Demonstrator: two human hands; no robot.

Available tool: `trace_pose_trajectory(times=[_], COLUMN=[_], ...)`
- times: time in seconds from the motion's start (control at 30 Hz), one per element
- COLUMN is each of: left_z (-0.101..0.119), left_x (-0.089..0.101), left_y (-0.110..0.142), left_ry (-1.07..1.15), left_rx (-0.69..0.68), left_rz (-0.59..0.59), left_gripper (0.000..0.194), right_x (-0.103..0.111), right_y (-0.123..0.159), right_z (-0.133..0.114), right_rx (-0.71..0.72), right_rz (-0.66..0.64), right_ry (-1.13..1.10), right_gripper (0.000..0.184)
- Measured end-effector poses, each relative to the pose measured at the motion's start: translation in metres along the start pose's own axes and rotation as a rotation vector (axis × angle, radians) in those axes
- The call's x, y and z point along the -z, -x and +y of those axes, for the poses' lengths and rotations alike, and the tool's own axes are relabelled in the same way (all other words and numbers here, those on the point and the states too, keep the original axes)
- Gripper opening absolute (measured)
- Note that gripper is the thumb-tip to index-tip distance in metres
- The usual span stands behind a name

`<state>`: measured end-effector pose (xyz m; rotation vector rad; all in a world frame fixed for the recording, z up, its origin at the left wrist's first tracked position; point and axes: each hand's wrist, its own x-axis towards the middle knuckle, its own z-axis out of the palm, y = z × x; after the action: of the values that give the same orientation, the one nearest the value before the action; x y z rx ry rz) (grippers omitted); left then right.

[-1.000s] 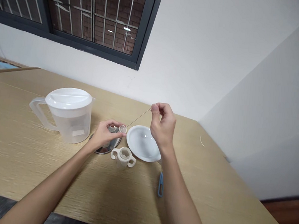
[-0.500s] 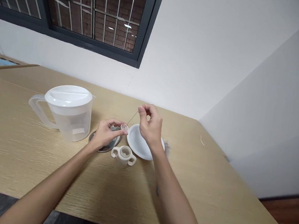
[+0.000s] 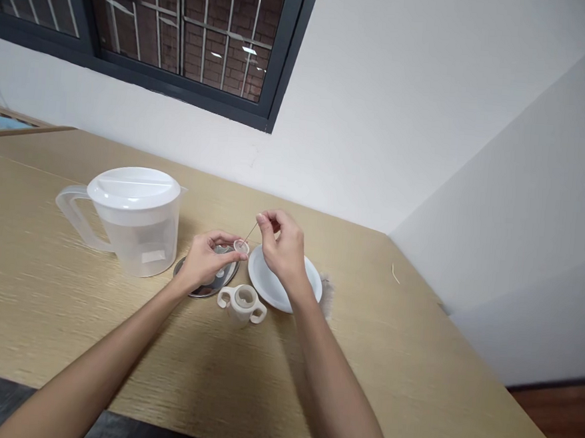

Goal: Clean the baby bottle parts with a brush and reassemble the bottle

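My left hand (image 3: 207,258) pinches a small translucent round piece (image 3: 241,247), which looks like a silicone bottle nipple, with its open rim facing up. My right hand (image 3: 283,242), fingers closed, holds a thin wire-like stick (image 3: 250,233). The stick slants down to the left, and its lower end is inside the rim. Below the hands stands a cream two-handled baby bottle (image 3: 240,309), upright and without a lid. Behind my left hand lies a shiny metal tray (image 3: 201,295) with small clear pieces on it. A white plate (image 3: 313,274) sits partly under my right hand.
A clear plastic pitcher (image 3: 141,235) with a white lid stands to the left on the wooden table (image 3: 387,359). A greyish patch or cloth (image 3: 327,295) shows beside the plate. A thin pale strip (image 3: 395,273) lies farther right. Wall and barred window (image 3: 185,31) rise behind.
My right hand has moved left and slightly down, pushing the stick deeper into the round piece. My left hand has barely shifted.
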<state>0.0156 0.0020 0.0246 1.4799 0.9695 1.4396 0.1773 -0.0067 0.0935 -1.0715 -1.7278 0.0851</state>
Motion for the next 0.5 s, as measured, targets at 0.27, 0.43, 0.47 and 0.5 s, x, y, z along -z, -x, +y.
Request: trace_pose_trajectory(times=[0.27, 0.43, 0.47, 0.5], left_z=[-0.0015, -0.001, -0.0008, -0.0005], left_x=[0.0048, 0.0072, 0.0072, 0.0072], left_y=[-0.0033, -0.0042, -0.004, -0.0038], left_ry=[0.085, 0.027, 0.034, 0.044], left_rx=[-0.026, -0.046, -0.048, -0.049], left_rz=[0.022, -0.003, -0.018, -0.034], left_gripper=[0.045, 0.04, 0.039, 0.037], right_x=[-0.0047, -0.0048, -0.0041, -0.0033], right_y=[0.0051, 0.006, 0.0055, 0.0048], right_z=[0.0048, 0.0039, 0.0034, 0.003], right_rx=[0.044, 0.037, 0.037, 0.034], right_rz=[-0.144, -0.17, -0.164, -0.152], right_ry=[0.012, 0.034, 0.035, 0.035], right_gripper=[0.017, 0.016, 0.016, 0.016])
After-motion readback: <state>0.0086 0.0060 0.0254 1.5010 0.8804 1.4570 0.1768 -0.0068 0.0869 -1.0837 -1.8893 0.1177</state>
